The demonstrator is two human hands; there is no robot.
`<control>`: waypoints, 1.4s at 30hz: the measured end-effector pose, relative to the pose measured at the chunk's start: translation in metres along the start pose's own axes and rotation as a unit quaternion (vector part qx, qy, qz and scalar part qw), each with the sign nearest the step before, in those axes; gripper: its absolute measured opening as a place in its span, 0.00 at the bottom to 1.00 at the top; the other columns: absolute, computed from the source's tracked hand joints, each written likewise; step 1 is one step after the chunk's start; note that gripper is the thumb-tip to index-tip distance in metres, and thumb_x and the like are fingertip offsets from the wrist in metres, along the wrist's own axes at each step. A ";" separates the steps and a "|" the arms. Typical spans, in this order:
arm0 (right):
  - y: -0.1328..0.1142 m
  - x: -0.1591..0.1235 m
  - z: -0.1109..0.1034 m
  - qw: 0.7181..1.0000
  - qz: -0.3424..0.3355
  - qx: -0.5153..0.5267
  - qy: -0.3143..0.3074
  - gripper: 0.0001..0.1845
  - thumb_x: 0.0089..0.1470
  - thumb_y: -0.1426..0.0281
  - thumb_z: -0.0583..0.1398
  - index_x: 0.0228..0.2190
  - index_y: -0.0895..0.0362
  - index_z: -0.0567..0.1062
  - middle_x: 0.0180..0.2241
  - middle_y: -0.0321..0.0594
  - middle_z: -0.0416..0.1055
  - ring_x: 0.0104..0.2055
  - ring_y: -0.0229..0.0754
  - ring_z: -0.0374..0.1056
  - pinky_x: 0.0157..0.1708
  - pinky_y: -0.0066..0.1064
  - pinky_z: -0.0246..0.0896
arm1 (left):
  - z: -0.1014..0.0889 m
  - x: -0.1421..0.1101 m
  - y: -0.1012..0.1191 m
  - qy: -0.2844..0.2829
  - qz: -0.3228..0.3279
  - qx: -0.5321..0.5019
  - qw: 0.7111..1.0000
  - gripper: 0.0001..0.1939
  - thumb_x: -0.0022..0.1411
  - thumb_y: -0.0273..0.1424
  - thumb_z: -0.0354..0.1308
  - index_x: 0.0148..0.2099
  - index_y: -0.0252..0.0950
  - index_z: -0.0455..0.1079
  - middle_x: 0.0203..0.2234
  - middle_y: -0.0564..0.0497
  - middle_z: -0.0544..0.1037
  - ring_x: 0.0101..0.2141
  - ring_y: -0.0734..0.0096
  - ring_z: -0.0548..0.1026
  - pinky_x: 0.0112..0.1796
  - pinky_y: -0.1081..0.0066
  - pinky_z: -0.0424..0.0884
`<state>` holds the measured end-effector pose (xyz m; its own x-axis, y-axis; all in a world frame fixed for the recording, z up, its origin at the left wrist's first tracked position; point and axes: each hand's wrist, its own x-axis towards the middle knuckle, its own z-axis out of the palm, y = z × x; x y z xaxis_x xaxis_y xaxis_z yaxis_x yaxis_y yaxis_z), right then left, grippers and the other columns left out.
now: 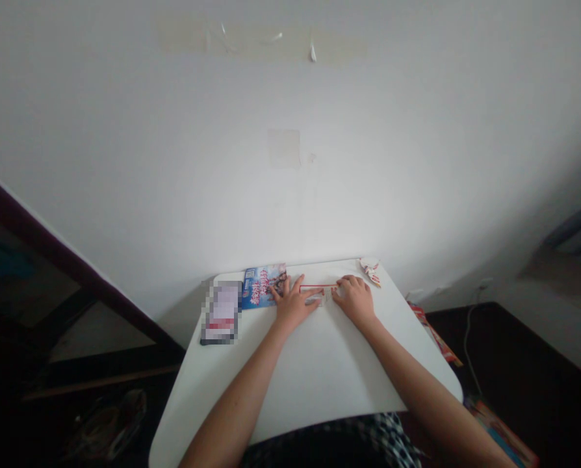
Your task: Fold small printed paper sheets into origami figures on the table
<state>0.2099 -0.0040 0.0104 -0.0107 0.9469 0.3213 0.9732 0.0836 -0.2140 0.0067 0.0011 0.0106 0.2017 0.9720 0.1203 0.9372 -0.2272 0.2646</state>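
Note:
A small strip of paper with a red edge [318, 288] lies on the white table [320, 364] near its far edge. My left hand [293, 303] rests flat on the table, its fingers spread and its fingertips pressing the strip's left end. To the right, my right hand [353, 299] has its fingers curled down onto the other end of the strip. Both forearms reach in from the bottom of the view.
A blue printed leaflet [261, 286] lies left of my left hand, and a blurred card-like item [221, 312] sits at the table's left edge. A small red-and-white folded paper [370, 270] lies at the far right corner. Papers [431, 331] lie on the dark floor to the right, by a white wall.

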 end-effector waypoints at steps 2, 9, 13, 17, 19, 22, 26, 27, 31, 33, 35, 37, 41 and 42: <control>0.002 0.002 -0.001 1.000 0.006 0.006 -0.003 0.16 0.63 0.59 0.59 0.48 0.53 0.78 0.54 0.44 0.73 0.56 0.50 0.65 0.53 0.40 0.58 | 0.000 0.000 0.000 0.002 -0.001 -0.005 1.000 0.20 0.65 0.55 0.56 0.59 0.76 0.69 0.73 0.62 0.57 0.72 0.37 0.47 0.60 0.19 0.32; 0.004 0.009 -0.003 0.999 0.024 0.018 -0.011 0.12 0.63 0.62 0.59 0.44 0.53 0.79 0.51 0.44 0.74 0.55 0.50 0.65 0.51 0.38 0.57 | -0.001 0.000 0.000 -0.001 -0.001 -0.012 1.000 0.20 0.64 0.54 0.56 0.58 0.74 0.70 0.73 0.62 0.57 0.72 0.37 0.47 0.61 0.20 0.31; 0.006 0.012 -0.001 0.999 0.038 0.024 -0.011 0.11 0.63 0.64 0.60 0.43 0.53 0.79 0.51 0.44 0.73 0.55 0.49 0.65 0.51 0.38 0.57 | -0.003 0.000 0.000 -0.007 -0.005 -0.012 1.000 0.20 0.65 0.54 0.56 0.58 0.74 0.70 0.73 0.62 0.56 0.72 0.37 0.46 0.62 0.21 0.30; 0.009 0.015 0.003 0.998 0.048 0.032 0.004 0.10 0.63 0.64 0.59 0.40 0.53 0.79 0.50 0.45 0.74 0.55 0.51 0.65 0.51 0.39 0.57 | -0.003 0.000 0.001 -0.010 -0.008 -0.014 1.000 0.20 0.64 0.54 0.56 0.59 0.73 0.70 0.73 0.62 0.56 0.72 0.38 0.46 0.62 0.22 0.30; 0.010 0.016 0.006 0.998 0.053 0.029 0.012 0.10 0.63 0.65 0.58 0.39 0.53 0.79 0.49 0.46 0.74 0.54 0.52 0.65 0.51 0.40 0.57 | -0.003 0.000 0.001 -0.007 -0.005 -0.015 1.000 0.20 0.65 0.54 0.56 0.58 0.73 0.70 0.73 0.62 0.56 0.72 0.37 0.46 0.62 0.22 0.30; 0.011 0.018 0.008 0.998 0.058 0.024 0.022 0.10 0.63 0.66 0.57 0.38 0.53 0.79 0.48 0.48 0.75 0.54 0.54 0.66 0.51 0.42 0.57 | -0.004 -0.001 0.002 -0.005 -0.004 -0.014 1.000 0.20 0.65 0.53 0.57 0.58 0.73 0.71 0.73 0.61 0.56 0.72 0.37 0.46 0.62 0.22 0.30; 0.011 0.020 0.011 0.997 0.064 0.024 0.028 0.10 0.63 0.66 0.57 0.38 0.53 0.79 0.48 0.48 0.74 0.54 0.54 0.66 0.51 0.42 0.57 | -0.005 -0.001 0.002 -0.012 -0.007 -0.014 1.000 0.20 0.65 0.54 0.56 0.59 0.72 0.70 0.73 0.62 0.56 0.72 0.37 0.46 0.62 0.22 0.30; 0.011 0.020 0.011 0.997 0.066 0.023 0.028 0.10 0.63 0.66 0.56 0.38 0.53 0.78 0.48 0.48 0.74 0.54 0.54 0.66 0.51 0.42 0.57 | -0.006 -0.001 0.002 -0.013 -0.008 -0.013 1.000 0.21 0.65 0.54 0.56 0.59 0.72 0.70 0.73 0.62 0.56 0.72 0.36 0.46 0.62 0.22 0.30; 0.012 0.019 0.011 0.997 0.066 0.014 0.026 0.11 0.65 0.66 0.55 0.39 0.53 0.78 0.48 0.49 0.74 0.54 0.54 0.66 0.51 0.42 0.57 | -0.004 -0.001 0.001 -0.008 -0.002 -0.006 1.000 0.20 0.65 0.54 0.56 0.59 0.74 0.70 0.73 0.62 0.57 0.72 0.36 0.47 0.62 0.22 0.32; 0.013 0.018 0.010 0.998 0.059 0.018 0.025 0.12 0.66 0.66 0.54 0.40 0.54 0.78 0.48 0.48 0.74 0.54 0.53 0.66 0.51 0.41 0.57 | -0.003 -0.001 0.000 -0.004 0.000 -0.003 1.000 0.20 0.65 0.54 0.56 0.59 0.74 0.69 0.73 0.62 0.57 0.72 0.37 0.47 0.62 0.22 0.32; 0.015 0.017 0.009 0.998 0.048 0.029 0.022 0.12 0.67 0.66 0.54 0.41 0.54 0.78 0.49 0.48 0.74 0.55 0.53 0.66 0.52 0.41 0.57 | -0.001 -0.002 0.000 -0.003 -0.001 -0.001 1.000 0.20 0.65 0.55 0.56 0.59 0.74 0.69 0.73 0.62 0.57 0.72 0.38 0.47 0.62 0.22 0.32; 0.017 0.015 0.009 0.998 0.036 0.038 0.020 0.13 0.67 0.66 0.54 0.42 0.53 0.78 0.49 0.47 0.74 0.55 0.52 0.65 0.52 0.41 0.57 | 0.000 -0.002 -0.001 0.001 -0.001 0.002 1.000 0.20 0.65 0.55 0.56 0.59 0.74 0.69 0.72 0.63 0.57 0.72 0.39 0.47 0.62 0.23 0.31; 0.016 0.013 0.008 0.999 0.022 0.032 0.020 0.13 0.67 0.65 0.54 0.43 0.53 0.78 0.49 0.46 0.73 0.54 0.52 0.65 0.52 0.41 0.57 | 0.002 -0.002 -0.001 0.006 0.002 0.001 1.000 0.21 0.65 0.55 0.56 0.59 0.74 0.69 0.72 0.62 0.58 0.72 0.40 0.48 0.63 0.23 0.30; 0.015 0.012 0.007 0.999 0.022 0.027 0.021 0.13 0.67 0.64 0.54 0.43 0.53 0.78 0.49 0.46 0.73 0.54 0.52 0.65 0.51 0.41 0.57 | 0.003 -0.001 -0.002 0.006 0.001 0.000 1.000 0.20 0.65 0.55 0.56 0.59 0.74 0.69 0.72 0.62 0.58 0.72 0.40 0.48 0.63 0.23 0.30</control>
<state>0.2230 0.0115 0.0042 0.0431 0.9363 0.3485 0.9589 0.0592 -0.2775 0.0057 0.0003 0.0072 0.2009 0.9706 0.1327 0.9367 -0.2300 0.2641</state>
